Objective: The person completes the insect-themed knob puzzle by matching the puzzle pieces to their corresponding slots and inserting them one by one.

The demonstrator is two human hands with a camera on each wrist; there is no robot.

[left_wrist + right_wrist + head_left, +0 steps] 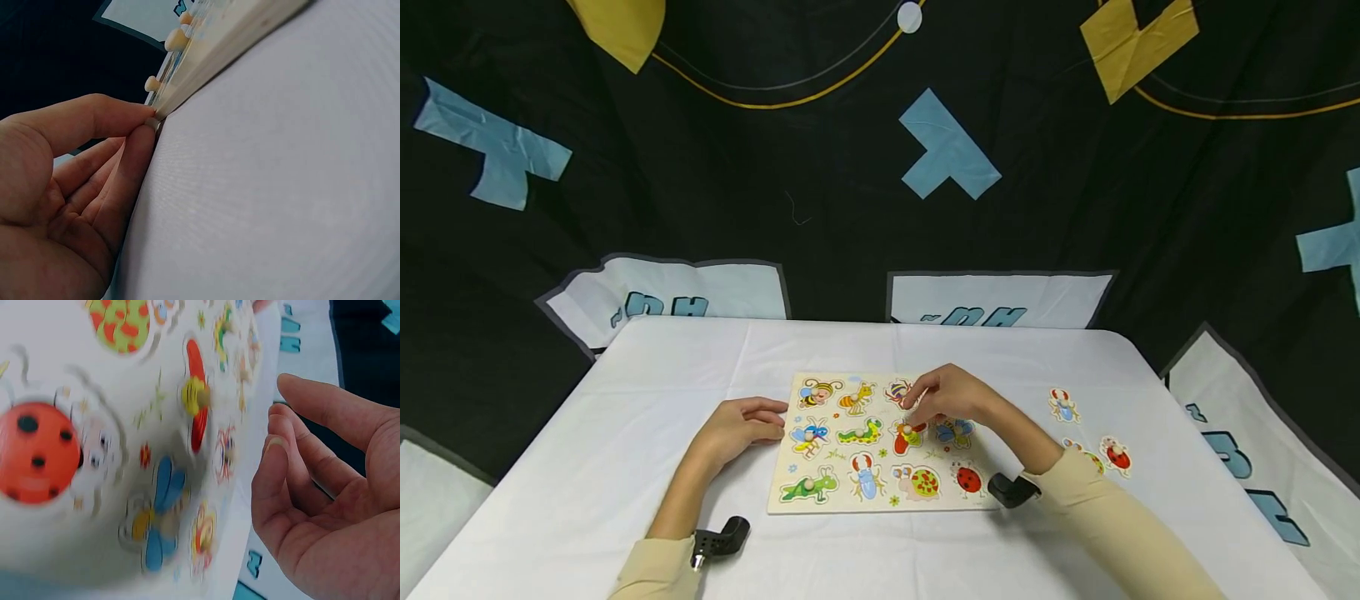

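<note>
A wooden insect peg puzzle board (837, 421) lies flat on the table. My left hand (741, 427) rests beside its left edge; in the left wrist view the fingertips (142, 114) touch that edge. Over the board's upper right part, my right hand (951, 393) hovers with fingers loosely bent and nothing between them. Close under it are a red-winged insect piece (904, 439), a blue-winged insect piece (955, 432) and a striped bug piece (897, 391). The right wrist view shows a gap between thumb and fingers (337, 419), apart from the board.
Right of the board lie a loose beetle piece (1063, 406), a ladybug piece (1116, 456) and a snail piece (1093, 460), partly behind the right sleeve. The board's printed ladybug (967, 477) shows no knob. A white cloth covers the table (625, 417); a black curtain (842, 208) hangs behind.
</note>
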